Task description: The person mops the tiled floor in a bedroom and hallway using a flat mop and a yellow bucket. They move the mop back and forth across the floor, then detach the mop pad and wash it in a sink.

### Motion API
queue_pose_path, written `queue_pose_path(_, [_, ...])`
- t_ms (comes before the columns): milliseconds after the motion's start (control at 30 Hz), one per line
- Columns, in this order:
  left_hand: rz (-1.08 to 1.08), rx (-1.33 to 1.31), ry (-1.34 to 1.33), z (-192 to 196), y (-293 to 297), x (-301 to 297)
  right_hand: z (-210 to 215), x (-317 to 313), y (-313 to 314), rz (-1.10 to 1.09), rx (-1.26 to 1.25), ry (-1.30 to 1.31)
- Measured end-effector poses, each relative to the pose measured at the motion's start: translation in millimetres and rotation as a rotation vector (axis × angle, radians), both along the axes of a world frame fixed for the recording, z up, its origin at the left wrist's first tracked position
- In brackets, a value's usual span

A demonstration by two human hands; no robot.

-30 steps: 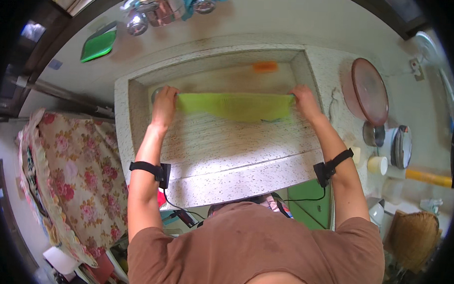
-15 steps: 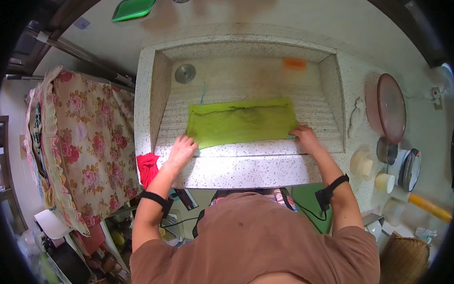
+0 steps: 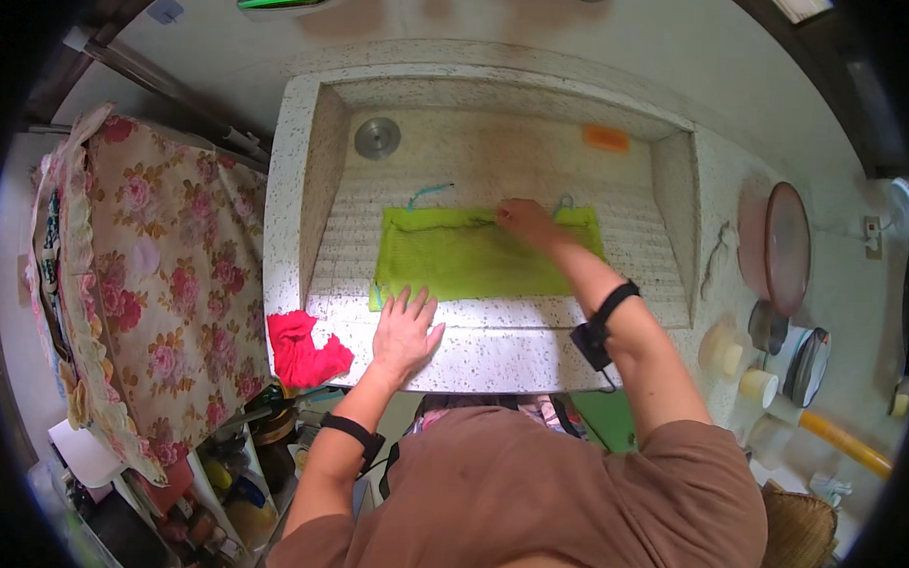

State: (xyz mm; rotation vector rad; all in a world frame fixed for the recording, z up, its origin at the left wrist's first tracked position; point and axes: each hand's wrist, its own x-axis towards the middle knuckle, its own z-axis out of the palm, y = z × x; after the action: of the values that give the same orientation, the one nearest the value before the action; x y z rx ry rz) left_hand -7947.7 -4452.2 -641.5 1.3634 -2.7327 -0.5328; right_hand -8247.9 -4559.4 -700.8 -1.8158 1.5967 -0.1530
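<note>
A yellow-green cloth (image 3: 465, 262) with blue ties at its corners lies spread over the ribbed slope of a speckled stone laundry sink (image 3: 292, 208). A dark streak runs along its far part. My left hand (image 3: 408, 334) rests flat with fingers spread at the cloth's near left edge. Slightly blurred, my right hand (image 3: 527, 224) is closed over the far edge of the cloth, by the dark streak. What its fingers hold, if anything, is hidden.
A red cloth (image 3: 307, 349) lies on the sink's near left corner. An orange block (image 3: 606, 138) and a round drain (image 3: 377, 138) are at the sink's far end. At the right stand a pink basin (image 3: 786, 249) and several containers. A flowered curtain (image 3: 164, 274) hangs at left.
My right hand has left the cloth's near right corner and moved to its far edge. The left hand has shifted right and flattened, fingers spread. The red cloth looks more spread out.
</note>
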Motion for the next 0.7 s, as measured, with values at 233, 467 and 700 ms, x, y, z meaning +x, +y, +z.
queue_pose_path(233, [0.035, -0.028, 0.072, 0.1, -4.0, -0.5, -67.7, 15.8, -9.3, -0.041, -0.007, 0.092])
queue_pose_path(467, [0.051, -0.004, 0.076, 2.0, -3.8, -1.4, -85.8, -23.9, -5.6, -0.661, 0.280, -0.561])
queue_pose_path(700, [0.049, 0.000, 0.075, 0.8, -3.9, -1.7, -42.1, -109.3, 2.6, -1.150, 0.220, -0.600])
